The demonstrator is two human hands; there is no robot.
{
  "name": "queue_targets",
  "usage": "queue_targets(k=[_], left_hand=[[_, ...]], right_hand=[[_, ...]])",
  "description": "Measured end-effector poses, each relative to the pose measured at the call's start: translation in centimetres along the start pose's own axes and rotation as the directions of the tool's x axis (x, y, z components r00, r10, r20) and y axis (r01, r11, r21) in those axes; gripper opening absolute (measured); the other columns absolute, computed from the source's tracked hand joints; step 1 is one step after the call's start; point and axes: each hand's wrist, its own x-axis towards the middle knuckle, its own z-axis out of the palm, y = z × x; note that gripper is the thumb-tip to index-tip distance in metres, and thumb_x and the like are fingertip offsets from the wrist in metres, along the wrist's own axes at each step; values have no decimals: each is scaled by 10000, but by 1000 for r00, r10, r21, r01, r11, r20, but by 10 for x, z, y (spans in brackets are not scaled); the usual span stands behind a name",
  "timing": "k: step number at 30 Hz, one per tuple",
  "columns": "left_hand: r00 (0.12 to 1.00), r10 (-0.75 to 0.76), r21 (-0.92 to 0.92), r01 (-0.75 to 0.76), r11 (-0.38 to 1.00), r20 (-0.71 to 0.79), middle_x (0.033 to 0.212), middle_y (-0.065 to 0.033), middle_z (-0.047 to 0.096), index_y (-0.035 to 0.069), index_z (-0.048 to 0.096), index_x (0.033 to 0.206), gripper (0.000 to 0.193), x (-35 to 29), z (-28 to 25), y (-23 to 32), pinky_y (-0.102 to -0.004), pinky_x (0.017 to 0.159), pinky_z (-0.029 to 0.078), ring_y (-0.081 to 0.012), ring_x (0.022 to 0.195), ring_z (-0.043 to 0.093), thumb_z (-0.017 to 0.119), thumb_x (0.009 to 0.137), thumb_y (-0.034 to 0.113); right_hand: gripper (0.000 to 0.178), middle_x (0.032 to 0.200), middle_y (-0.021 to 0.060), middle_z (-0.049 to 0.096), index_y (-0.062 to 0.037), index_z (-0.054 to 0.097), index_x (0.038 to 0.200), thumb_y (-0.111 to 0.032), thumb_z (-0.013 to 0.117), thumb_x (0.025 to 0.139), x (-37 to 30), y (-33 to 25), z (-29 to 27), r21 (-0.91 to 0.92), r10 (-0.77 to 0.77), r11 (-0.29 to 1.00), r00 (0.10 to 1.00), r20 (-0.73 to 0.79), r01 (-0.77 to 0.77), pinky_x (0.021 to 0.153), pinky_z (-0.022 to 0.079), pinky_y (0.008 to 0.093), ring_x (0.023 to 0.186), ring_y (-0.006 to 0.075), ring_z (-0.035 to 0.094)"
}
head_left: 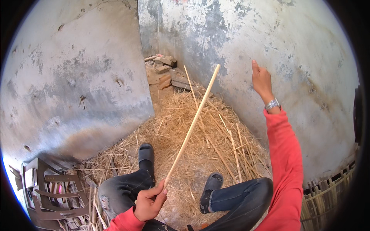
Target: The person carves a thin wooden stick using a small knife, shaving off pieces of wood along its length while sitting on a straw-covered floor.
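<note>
My left hand [149, 202], low in the middle, is closed around the lower end of a long, pale wooden stick [194, 121]. The stick slants up and to the right, and its far end is free in the air above the shavings. My right hand [262, 81] is raised at the upper right in front of the wall, well apart from the stick. One digit points upward while the other fingers are curled in. Its palm side is hidden, so whatever it may hold does not show. A metal watch sits on that wrist.
Thin shavings [185, 111] cover the floor between and beyond my feet, with several loose strips [234, 150] at the right. Bricks [165, 61] lie in the far corner. A dark slatted chair frame [61, 194] is at lower left, a woven slatted piece [327, 202] at lower right.
</note>
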Motion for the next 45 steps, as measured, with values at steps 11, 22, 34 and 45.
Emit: queue_targets(k=[11,22,34,45], left_hand=[[949,-86,-50,106,993,303,935,-142,689,8,469,1507,477,5,-2,18,-241,580,458,-99,645,564,565,1055,123],[893,25,-421,187,888,448,1163,-116,637,78,226,1632,611,42,25,24,-246,711,439,-124,785,527,487,1092,198],[974,19,-421,81,903,227,918,-73,637,105,387,1582,530,37,30,26,-214,580,400,-72,649,475,521,1071,61],[963,250,260,-217,941,-102,747,-34,622,-7,606,1397,402,34,37,10,-227,567,452,-66,619,557,611,995,-9]], right_hand=[[293,548,-91,384,-71,658,890,-329,647,1029,-100,-108,-4,717,75,267,756,651,-644,398,235,241,421,36,314],[442,629,15,542,-4,679,864,-403,611,1042,-215,-175,-9,714,-337,544,664,667,-441,531,381,328,571,113,458],[446,581,160,567,-19,601,827,-424,596,1014,-233,-161,-38,602,-519,797,576,632,57,485,446,471,505,376,601],[495,554,143,590,-64,616,689,-472,643,967,-248,-149,-8,467,-572,810,652,498,355,445,469,435,472,351,601]])
